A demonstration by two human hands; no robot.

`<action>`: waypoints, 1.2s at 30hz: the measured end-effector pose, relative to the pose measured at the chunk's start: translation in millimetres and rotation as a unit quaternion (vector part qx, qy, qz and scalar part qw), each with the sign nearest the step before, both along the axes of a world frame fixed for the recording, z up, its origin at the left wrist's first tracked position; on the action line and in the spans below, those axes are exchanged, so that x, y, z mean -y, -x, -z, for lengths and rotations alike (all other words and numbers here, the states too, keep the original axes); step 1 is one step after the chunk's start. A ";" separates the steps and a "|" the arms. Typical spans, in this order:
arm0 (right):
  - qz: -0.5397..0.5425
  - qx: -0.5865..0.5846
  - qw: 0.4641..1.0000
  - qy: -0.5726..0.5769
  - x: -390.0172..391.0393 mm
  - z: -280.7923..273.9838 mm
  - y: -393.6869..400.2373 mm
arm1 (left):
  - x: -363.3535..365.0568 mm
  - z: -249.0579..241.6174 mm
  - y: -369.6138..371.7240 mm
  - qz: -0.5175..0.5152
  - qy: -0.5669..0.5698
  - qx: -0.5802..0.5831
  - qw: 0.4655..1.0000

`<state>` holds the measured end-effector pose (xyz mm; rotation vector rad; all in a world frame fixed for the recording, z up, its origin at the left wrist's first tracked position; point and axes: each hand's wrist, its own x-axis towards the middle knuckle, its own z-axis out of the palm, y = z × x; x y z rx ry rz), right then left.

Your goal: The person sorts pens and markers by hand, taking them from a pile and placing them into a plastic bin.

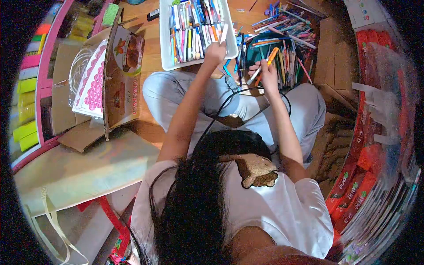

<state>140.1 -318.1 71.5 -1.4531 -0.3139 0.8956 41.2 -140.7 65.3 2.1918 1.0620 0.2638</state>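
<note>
Head view: a white pen (224,33) was held in the left grip (215,53) over the tray (167,62), an orange-topped marker (272,56) in the right grip (265,70).

There's just the one camera, up on the seated person's head, looking steeply down and a little forward over their own body. It sits really close to the dark hair (190,207) and the white shirt (274,212), which loom large at the bottom middle. Farther off come the crossed legs (172,95), the left hand (215,54) and the right hand (267,73), while the white tray (165,44) runs out past the top edge. The lens catches a very wide sweep, from the pink shelf (44,86) at left to the red packs (349,192) at right, bending both inside a rounded black border.
</note>
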 end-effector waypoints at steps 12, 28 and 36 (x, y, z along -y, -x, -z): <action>0.009 -0.006 1.000 -0.007 0.5 3.0 -10.5 | -21.0 40.8 -27.0 0.000 -0.075 -0.026 0.997; -0.056 -0.056 0.997 -0.008 -3.1 -15.3 -5.0 | -16.0 13.7 -25.5 0.086 -0.004 -0.006 0.996; -0.167 -0.092 0.981 -0.026 -31.7 -28.9 -8.7 | 12.9 -29.2 -20.2 0.138 0.438 0.193 0.867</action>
